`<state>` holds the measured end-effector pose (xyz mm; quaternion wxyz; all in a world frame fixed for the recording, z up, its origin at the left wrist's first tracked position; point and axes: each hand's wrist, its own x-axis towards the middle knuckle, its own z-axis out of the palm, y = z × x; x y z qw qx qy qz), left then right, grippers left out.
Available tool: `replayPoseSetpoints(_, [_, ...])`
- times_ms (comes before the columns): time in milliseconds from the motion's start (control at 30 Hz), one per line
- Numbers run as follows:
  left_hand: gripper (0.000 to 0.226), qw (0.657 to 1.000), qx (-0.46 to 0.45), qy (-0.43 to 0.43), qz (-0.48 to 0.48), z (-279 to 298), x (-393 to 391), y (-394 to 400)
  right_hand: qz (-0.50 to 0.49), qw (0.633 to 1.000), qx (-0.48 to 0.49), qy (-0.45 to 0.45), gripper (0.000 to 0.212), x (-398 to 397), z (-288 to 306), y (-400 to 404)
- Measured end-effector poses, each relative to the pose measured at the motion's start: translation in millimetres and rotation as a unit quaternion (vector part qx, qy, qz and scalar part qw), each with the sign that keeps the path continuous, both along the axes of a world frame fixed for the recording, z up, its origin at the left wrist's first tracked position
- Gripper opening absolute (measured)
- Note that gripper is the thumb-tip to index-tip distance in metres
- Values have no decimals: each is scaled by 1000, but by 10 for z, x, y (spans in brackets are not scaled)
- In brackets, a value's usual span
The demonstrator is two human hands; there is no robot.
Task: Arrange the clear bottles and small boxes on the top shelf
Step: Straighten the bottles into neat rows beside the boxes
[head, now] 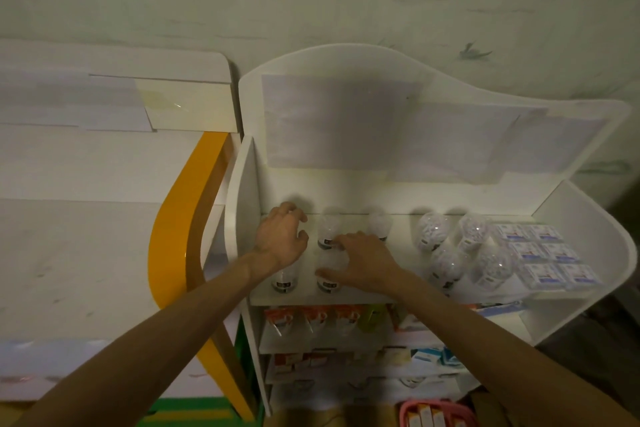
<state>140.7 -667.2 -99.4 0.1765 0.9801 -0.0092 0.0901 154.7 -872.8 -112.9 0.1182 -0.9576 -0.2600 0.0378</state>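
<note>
Several clear bottles stand on the white top shelf (391, 295). My left hand (282, 236) reaches to the back left corner, its fingers curled down over a bottle that it hides. Below its wrist stands another clear bottle (284, 280). My right hand (363, 258) lies over the front middle bottle (328, 279), with the thumb on its left side and the fingertips reaching the bottle behind (326, 230). One more bottle (379, 224) stands at the back. Patterned clear bottles (450, 253) cluster to the right, beside rows of small boxes (543, 255).
The shelf has a curved left side panel (242, 204) and a tall back panel (346, 121). Lower shelves (346, 322) hold packets and boxes. A second unit with an orange edge (173, 236) stands to the left. A pink basket (433, 414) sits on the floor.
</note>
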Motion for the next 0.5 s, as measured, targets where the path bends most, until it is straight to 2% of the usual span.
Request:
replayPoseSetpoints(67, [36,1000,-12,7,16,53,63,-3,-39,998,47,-26,81,62,25,14])
replayPoseSetpoints(133, [40,999,-19,18,28,100,149,9,-73,990,104,-58,60,194,40,25])
replayPoseSetpoints(200, [45,998,-7,42,43,126,220,26,-76,988,118,-61,47,350,68,36])
replayPoseSetpoints(367, [66,983,45,159,80,79,284,37,-56,996,54,35,62,626,131,131])
replayPoseSetpoints(500, [73,987,42,142,57,-50,351,111,-65,994,18,85,71,781,80,259])
